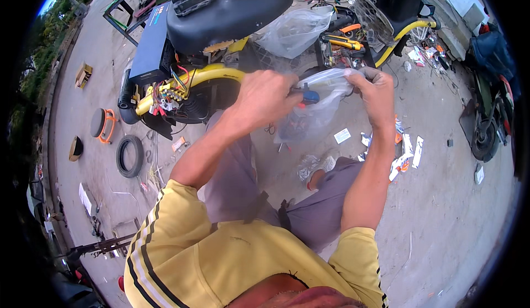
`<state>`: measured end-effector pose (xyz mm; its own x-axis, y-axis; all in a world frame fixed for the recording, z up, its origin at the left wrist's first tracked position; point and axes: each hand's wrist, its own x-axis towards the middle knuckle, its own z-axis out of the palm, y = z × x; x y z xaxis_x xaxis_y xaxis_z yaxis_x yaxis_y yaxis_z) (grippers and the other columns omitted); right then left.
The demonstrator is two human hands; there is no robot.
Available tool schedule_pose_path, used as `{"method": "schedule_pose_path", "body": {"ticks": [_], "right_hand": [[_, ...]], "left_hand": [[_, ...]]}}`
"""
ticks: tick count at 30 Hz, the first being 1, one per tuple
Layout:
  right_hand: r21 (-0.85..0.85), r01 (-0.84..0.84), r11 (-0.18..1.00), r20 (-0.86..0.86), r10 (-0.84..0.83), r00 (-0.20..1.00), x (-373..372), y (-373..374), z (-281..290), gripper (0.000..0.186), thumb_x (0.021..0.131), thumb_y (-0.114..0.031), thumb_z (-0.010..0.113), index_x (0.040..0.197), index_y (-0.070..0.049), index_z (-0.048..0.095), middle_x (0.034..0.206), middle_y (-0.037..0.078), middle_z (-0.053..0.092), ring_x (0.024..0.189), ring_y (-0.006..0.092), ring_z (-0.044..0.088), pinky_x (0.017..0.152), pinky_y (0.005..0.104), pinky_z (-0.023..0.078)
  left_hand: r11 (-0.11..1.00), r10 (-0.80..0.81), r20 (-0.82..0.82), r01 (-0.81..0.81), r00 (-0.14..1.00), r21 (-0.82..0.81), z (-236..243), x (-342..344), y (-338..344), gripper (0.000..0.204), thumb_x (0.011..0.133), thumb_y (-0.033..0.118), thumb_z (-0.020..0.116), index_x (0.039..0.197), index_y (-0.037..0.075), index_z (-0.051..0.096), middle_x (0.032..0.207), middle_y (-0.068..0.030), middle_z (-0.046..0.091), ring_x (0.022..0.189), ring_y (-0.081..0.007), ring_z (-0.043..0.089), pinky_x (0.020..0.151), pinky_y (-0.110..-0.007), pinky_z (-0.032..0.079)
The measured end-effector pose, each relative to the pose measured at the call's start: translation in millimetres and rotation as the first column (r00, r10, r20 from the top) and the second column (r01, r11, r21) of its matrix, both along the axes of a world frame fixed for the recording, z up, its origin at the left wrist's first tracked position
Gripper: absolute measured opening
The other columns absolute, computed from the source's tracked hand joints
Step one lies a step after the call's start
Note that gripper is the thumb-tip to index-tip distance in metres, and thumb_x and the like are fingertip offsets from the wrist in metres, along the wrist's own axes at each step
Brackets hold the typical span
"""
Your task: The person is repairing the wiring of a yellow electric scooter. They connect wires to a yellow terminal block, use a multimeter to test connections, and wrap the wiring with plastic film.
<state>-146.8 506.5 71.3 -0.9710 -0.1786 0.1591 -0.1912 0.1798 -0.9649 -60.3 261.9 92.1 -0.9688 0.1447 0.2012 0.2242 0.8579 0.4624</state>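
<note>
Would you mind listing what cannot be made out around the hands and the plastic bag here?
- Head view: left hand fingertips, hidden by its own back.
- Clear plastic bag contents: only a blue part shows; the rest blurs behind wrinkled film.
- Right hand palm side faces away.

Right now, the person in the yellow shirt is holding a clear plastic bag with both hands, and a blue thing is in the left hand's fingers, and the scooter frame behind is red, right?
Not quite. The head view shows the curved scooter frame is yellow, not red. The rest holds: the left hand and right hand hold the clear plastic bag, and the small blue thing sits at the left hand's fingers.
</note>
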Motion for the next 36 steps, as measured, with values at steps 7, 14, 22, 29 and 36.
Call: {"method": "schedule_pose_path", "body": {"ticks": [7,14,22,29,36], "right_hand": [[0.140,-0.178,0.974,0.140,0.158,0.977,-1,-1,5,0.028,0.090,-0.025,0.081,0.085,0.002,0.079,0.073,0.001,0.068,0.070,0.0098,0.058,0.066,0.0289,0.046],[0.229,-0.196,0.954,0.159,0.162,0.974,-16,6,-13,0.043,0.091,-0.035,0.085,0.108,0.004,0.079,0.094,0.009,0.072,0.087,0.0159,0.065,0.078,0.0301,0.052],[-0.078,-0.163,0.984,0.520,0.180,0.835,-21,-10,-22,0.094,0.102,-0.078,0.053,0.144,0.006,0.060,0.121,0.023,0.071,0.102,0.0286,0.075,0.085,0.0420,0.063],[-0.179,-0.400,0.899,0.711,0.399,0.579,-9,-39,-74,0.079,0.106,-0.067,0.055,0.154,-0.005,0.053,0.136,0.012,0.071,0.113,0.0299,0.075,0.089,0.0430,0.065],[-0.446,-0.228,0.865,0.440,0.434,0.786,-16,-68,-90,0.092,0.087,-0.015,0.086,0.166,-0.002,0.040,0.147,0.016,0.060,0.125,0.0231,0.065,0.103,0.0358,0.055]], "left_hand": [[0.944,0.019,0.223,-0.091,0.975,0.317,-23,-27,-30,0.028,0.088,0.016,0.071,0.093,-0.011,0.073,0.066,-0.0127,0.063,0.067,-0.0112,0.055,0.066,-0.037,0.052],[0.667,-0.012,0.283,-0.203,0.959,0.717,-29,-42,-31,0.011,0.091,0.011,0.071,0.090,0.000,0.070,0.075,-0.0013,0.064,0.067,-0.0059,0.057,0.059,-0.026,0.046],[0.438,-0.019,0.238,-0.206,0.971,0.875,-30,-33,-32,0.012,0.091,0.010,0.072,0.085,0.009,0.062,0.075,0.0060,0.054,0.064,-0.0042,0.046,0.055,-0.025,0.035],[0.853,-0.298,-0.085,0.305,0.951,0.424,-45,-26,-9,0.020,0.085,0.013,0.079,0.096,0.000,0.068,0.083,-0.0066,0.072,0.070,-0.0283,0.067,0.066,-0.039,0.053],[0.859,-0.502,-0.266,0.510,0.823,-0.042,-60,-8,-11,0.047,0.066,0.015,0.093,0.102,0.004,0.064,0.097,-0.0120,0.068,0.083,-0.0392,0.072,0.066,-0.049,0.055]]}}
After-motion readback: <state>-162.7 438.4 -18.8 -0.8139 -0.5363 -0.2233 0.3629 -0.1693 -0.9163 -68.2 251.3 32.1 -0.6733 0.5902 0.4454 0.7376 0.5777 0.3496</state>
